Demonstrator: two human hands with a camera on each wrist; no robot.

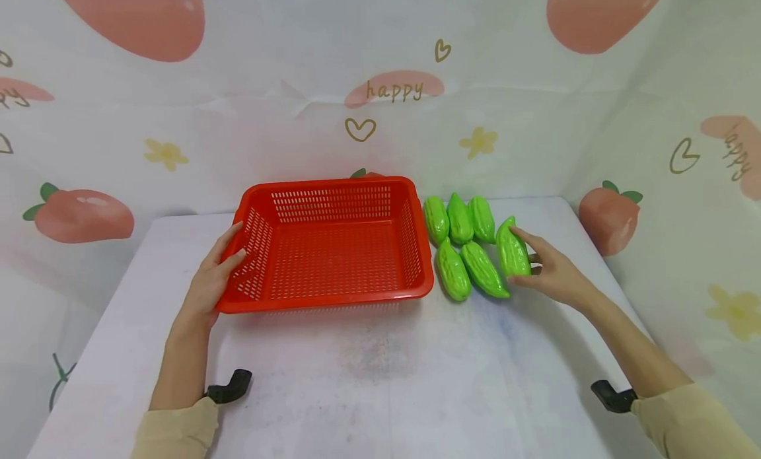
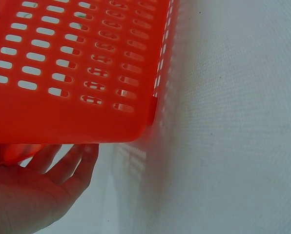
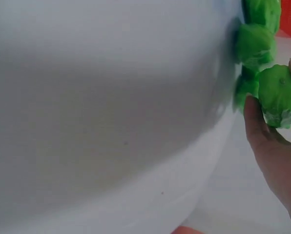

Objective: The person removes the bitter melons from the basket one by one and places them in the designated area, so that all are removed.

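Note:
My left hand [image 1: 205, 284] grips the left rim of a red perforated plastic basket [image 1: 327, 302], thumb on the inner side. In the left wrist view its fingers reach under the edge of the basket [image 2: 77, 122]. My right hand [image 1: 555, 271] holds a bright green bitter melon [image 1: 513, 247] between thumb and fingers, pointed end away from me. The right wrist view shows this bitter melon [image 3: 280, 95] end-on in the grasp. Left of it lie more bitter melons: three in a back row [image 1: 460, 219] and two in front [image 1: 453, 271].
The white-covered table [image 1: 368, 373] meets a printed cloth backdrop [image 1: 267, 129] at the back and on the right side. The basket's right wall stands close beside the loose bitter melons. Nothing lies inside the basket. A black wrist mount [image 1: 230, 386] shows at the left sleeve.

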